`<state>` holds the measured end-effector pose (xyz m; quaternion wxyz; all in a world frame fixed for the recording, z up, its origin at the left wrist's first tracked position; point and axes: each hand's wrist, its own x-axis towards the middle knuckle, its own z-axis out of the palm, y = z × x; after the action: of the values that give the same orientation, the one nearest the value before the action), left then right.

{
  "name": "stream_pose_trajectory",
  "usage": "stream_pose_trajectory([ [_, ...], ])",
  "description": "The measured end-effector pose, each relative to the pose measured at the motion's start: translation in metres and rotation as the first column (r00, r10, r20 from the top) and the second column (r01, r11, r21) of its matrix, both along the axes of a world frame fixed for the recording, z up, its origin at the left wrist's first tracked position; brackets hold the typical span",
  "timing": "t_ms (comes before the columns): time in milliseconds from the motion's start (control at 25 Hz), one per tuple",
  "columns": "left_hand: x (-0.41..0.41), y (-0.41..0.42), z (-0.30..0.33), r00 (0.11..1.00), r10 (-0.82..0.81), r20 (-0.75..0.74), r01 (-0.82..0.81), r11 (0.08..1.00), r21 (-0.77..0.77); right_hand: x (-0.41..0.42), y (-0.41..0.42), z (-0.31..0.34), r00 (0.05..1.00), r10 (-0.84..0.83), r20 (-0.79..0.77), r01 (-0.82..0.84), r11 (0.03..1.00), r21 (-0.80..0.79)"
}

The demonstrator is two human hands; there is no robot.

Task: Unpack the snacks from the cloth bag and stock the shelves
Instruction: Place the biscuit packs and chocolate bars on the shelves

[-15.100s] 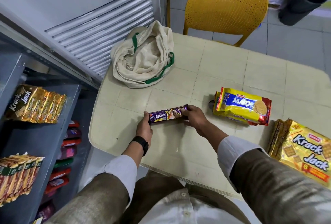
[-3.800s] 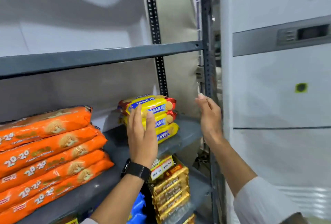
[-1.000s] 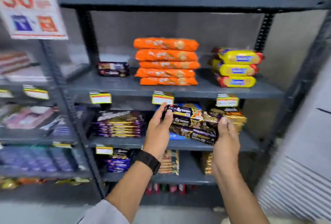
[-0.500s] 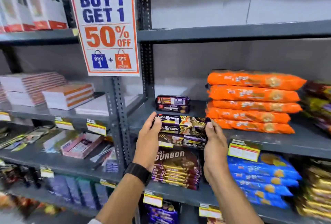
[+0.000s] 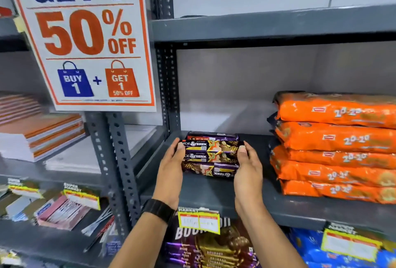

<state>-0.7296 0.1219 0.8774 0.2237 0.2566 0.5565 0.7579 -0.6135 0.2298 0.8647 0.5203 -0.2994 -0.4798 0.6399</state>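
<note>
Fingers of the left hand lie pressed together against the left ends of a small stack of dark purple Hide & Seek biscuit packs, with the thumb tip curled onto the top pack's near corner; the fingers of the right hand clamp the right ends the same way, thumb nail showing on top. The stack is squeezed between the two hands at the left part of the grey metal shelf board. Whether its lowest pack touches the board I cannot tell.

Each pack is long and slim, its long axis running left to right, parallel to the shelf's front edge. The upper labels read upright; the lowest pack's label is upside down. More purple packs lie just behind, lengthwise the same way, close to the back wall.

To the left stands the perforated grey upright post, near the left hand. To the right, bare board separates the right hand from a pile of orange 20-20 biscuit bags. Overhead there is tall open space up to the next grey shelf.

Both forearms reach forward and upward from the lower edge, palms facing each other, wrists fairly straight. A black wristwatch sits on the left wrist, just above a yellow price tag on the shelf's front lip. A white and orange 50% off sign hangs at the upper left.
</note>
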Motion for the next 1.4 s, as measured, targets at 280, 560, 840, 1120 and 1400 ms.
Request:
stream_pose_trajectory([
  [280,-0.031,0.049,-0.01,1.0,0.01,0.002,-0.01,0.999,-0.049,-0.032,0.04,-0.01,0.994,-0.091,0.059,0.092,0.996,-0.011],
  [560,-0.034,0.055,-0.03,1.0,0.008,-0.006,-0.008,0.998,-0.057,-0.032,0.049,-0.02,0.994,-0.087,0.067,0.09,0.994,-0.056],
  [840,-0.051,0.058,-0.022,0.992,0.112,-0.064,-0.119,0.984,-0.129,-0.026,0.058,-0.019,0.995,-0.069,0.078,0.072,0.997,-0.034],
  [1120,-0.054,0.07,-0.009,1.0,-0.016,0.001,0.016,0.989,-0.149,-0.031,0.065,-0.007,0.99,0.13,0.049,-0.122,0.982,-0.142],
  [1400,-0.048,0.068,-0.011,1.0,0.017,-0.005,-0.017,0.99,-0.138,-0.032,0.067,-0.012,0.991,0.124,0.045,-0.119,0.988,-0.097],
])
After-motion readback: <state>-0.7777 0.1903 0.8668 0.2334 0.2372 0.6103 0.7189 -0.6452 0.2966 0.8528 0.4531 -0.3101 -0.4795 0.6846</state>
